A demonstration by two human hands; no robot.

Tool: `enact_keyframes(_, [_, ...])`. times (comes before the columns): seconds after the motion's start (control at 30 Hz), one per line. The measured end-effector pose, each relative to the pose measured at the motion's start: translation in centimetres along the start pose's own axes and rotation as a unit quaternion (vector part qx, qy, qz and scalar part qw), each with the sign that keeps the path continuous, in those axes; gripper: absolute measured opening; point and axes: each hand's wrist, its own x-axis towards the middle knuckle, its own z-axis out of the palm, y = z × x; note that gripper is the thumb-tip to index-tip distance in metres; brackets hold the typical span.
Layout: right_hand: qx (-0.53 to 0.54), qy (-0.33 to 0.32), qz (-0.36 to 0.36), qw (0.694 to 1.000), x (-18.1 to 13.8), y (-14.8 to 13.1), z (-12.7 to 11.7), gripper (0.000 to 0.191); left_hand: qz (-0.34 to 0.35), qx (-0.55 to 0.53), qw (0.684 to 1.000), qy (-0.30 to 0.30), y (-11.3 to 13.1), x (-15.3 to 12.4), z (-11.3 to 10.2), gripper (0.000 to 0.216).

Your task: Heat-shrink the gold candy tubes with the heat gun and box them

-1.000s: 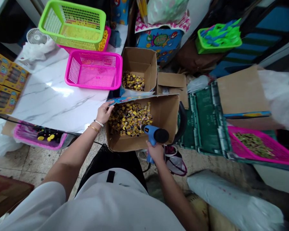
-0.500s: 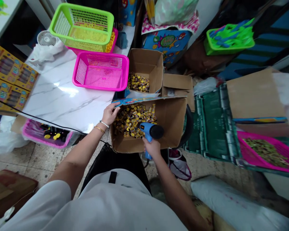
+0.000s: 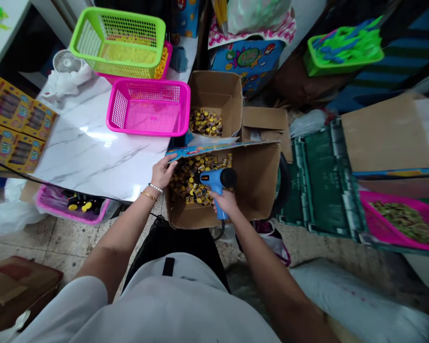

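Since a moment before, my right hand [image 3: 224, 202] had carried the blue heat gun [image 3: 214, 182] further over the cardboard box [image 3: 259, 188]. It now hung right above the little yellow and black caps [image 3: 188, 183] piled inside. My fingers were wrapped tight round the gun's handle, near the front wall of the box. Its nose pointed to the left side of the box.

My left hand [image 3: 163, 172] had stayed at the left wall of the box. Its fingers were curled over the edge, just under the blue printed flap [image 3: 207, 149] that lay across the back of the box.

A smaller open box [image 3: 218, 93] with more caps stood just behind the cardboard box. A pink basket [image 3: 148, 107] sat on the white table [image 3: 89, 157], behind and to the left of the box. A green crate [image 3: 318, 181] lay to the right of the box.
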Motion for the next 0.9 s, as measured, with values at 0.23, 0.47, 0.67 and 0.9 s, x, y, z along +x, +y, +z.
enact_keyframes(0.23, [0.063,0.066,0.012,0.996,1.6,0.9,1.6,0.025,-0.001,-0.005,1.000,0.006,0.2,0.2,-0.2,0.035])
enact_keyframes(0.47, [0.121,0.075,-0.003,0.990,3.4,-0.5,2.9,0.026,-0.012,0.018,1.000,-0.005,0.3,1.0,-0.4,0.038])
enact_keyframes(0.67, [0.155,0.117,-0.005,0.981,2.9,0.2,4.0,0.027,-0.019,0.003,1.000,-0.007,0.3,1.3,-0.4,0.037])
enact_keyframes(0.9, [0.188,0.036,-0.009,0.982,0.8,2.2,5.4,0.021,-0.009,0.022,1.000,-0.004,0.5,1.6,-0.3,0.036])
